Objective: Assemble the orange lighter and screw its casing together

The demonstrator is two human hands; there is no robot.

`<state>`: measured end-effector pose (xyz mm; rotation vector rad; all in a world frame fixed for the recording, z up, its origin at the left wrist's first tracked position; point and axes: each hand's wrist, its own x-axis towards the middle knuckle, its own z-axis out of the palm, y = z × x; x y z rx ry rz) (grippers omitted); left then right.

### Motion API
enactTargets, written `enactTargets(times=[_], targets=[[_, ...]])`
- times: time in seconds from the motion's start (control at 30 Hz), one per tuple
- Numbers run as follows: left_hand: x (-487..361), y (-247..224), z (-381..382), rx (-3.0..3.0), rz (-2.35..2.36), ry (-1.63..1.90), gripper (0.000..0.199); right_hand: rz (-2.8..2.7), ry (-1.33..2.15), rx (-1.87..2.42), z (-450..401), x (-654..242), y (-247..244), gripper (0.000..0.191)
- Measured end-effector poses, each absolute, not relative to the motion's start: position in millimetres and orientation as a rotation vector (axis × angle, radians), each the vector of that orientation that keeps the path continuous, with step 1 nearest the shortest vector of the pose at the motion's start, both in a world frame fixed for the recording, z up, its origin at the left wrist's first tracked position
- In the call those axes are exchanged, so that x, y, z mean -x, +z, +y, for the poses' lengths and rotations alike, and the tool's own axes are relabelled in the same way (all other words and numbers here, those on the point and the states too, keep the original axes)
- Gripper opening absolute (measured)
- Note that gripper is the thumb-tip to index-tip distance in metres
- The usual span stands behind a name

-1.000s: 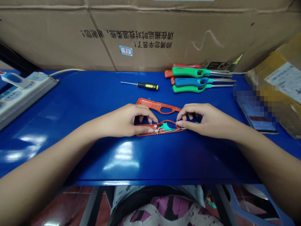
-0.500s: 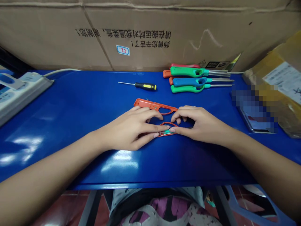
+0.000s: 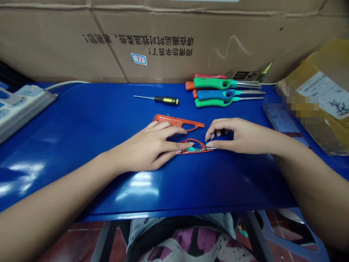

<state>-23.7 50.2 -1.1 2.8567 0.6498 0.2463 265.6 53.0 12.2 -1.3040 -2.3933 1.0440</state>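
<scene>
My left hand [image 3: 152, 145] holds down an orange lighter shell half [image 3: 200, 150]. Its index fingertip presses on the green trigger [image 3: 191, 148] inside, and its thumb rests by the shell's near edge. Under that hand the shell's rear part is hidden. At the front end of the shell, my right hand [image 3: 231, 136] has thumb and index tip close together beside a thin pale wire or rod [image 3: 213, 148]. What lies between those fingertips is too small to make out. Just beyond the left fingers lies the other orange shell half [image 3: 174, 120], partly covered by them.
A black and yellow screwdriver [image 3: 166, 100] lies behind the shells. Several long-nosed lighters [image 3: 215, 83] are piled at the back. A power strip [image 3: 24, 105] stands at left, a phone [image 3: 280, 120] and a taped carton [image 3: 321, 98] at right. Behind is a cardboard wall [image 3: 152, 22].
My right hand has slid right, from the trigger to the shell's front end, uncovering more of the shell. My left hand stays on the shell. The view has shifted slightly.
</scene>
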Motion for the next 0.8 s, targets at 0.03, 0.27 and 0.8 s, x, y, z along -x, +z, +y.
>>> enactTargets(times=[0.03,0.27,0.8], targets=[[24,-1,50,-2.856,0.648,0.248,0.043,-2.405,1.064,1.306,54,-268,13,0.027],[24,-4,52,-2.800,0.656,0.315,0.042,-2.376,1.094,1.320,58,-267,12,0.029],[43,-6,90,-2.368,1.278,0.637,0.035,-2.268,0.400,1.255,63,-251,-12,0.010]])
